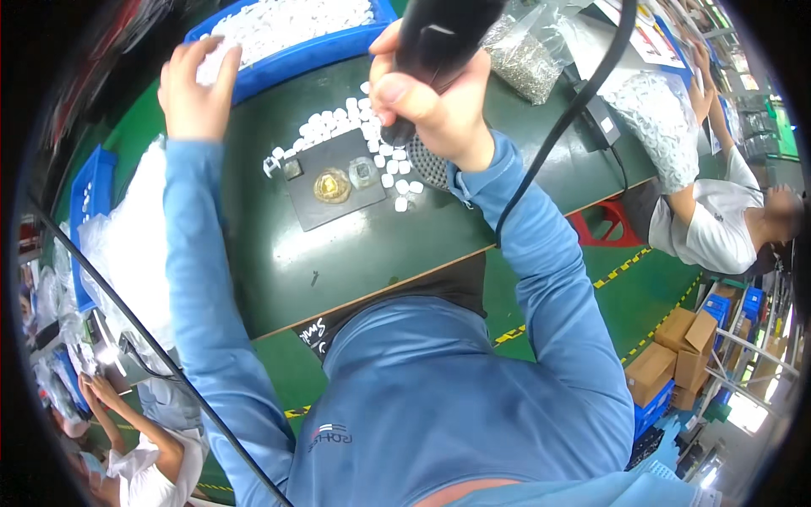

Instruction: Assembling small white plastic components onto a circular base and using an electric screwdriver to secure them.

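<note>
My right hand [443,110] is wrapped round a black corded electric screwdriver [443,38], held nose-down above the dark green table [439,241]. Up at the left, my left hand [196,93] reaches to the edge of a blue bin [296,63] heaped with small white plastic parts [287,25]. Its thumb and fingers are spread, with nothing visible between them. Between my arms lies a dark flat plate [317,215] carrying a round gold-coloured piece [332,187], a small clear block [363,173] and a little metal block [292,169]. Loose white parts [325,127] lie along its far and right sides.
A grey bumpy round pad [427,165] lies beneath my right wrist. A clear bag of small metal pieces [524,68] sits at the back right. The black cord [568,127] arcs past my right forearm. Co-workers sit at both sides; a red stool [610,224] stands right.
</note>
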### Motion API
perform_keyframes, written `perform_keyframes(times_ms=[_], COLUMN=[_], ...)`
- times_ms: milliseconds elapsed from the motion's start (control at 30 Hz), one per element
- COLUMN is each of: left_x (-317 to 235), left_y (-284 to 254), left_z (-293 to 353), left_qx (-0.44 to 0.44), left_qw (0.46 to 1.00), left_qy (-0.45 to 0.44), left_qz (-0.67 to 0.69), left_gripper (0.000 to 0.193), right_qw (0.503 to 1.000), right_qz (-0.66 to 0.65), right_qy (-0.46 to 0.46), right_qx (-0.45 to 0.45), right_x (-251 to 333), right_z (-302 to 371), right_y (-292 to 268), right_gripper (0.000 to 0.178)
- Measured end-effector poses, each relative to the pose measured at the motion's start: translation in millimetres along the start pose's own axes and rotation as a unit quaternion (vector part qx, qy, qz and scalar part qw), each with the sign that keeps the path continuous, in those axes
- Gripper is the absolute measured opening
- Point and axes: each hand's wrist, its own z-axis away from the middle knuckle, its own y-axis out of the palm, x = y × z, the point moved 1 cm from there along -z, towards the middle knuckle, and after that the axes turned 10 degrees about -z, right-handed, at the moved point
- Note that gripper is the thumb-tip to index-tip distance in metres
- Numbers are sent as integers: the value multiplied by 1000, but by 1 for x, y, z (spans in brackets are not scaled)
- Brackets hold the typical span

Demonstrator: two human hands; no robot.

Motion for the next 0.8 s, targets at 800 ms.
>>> perform_keyframes(times_ms=[800], left_x=[-64], left_y=[4], left_z=[100], left_qx=[-51], left_qw=[938], left_qy=[-195], left_qz=[281], left_gripper=[11], right_qw=[992], right_qz=[99], right_qy=[-60], right_qx=[43], right_x=[-22], right_z=[8], right_y=[-7], right_gripper=[86])
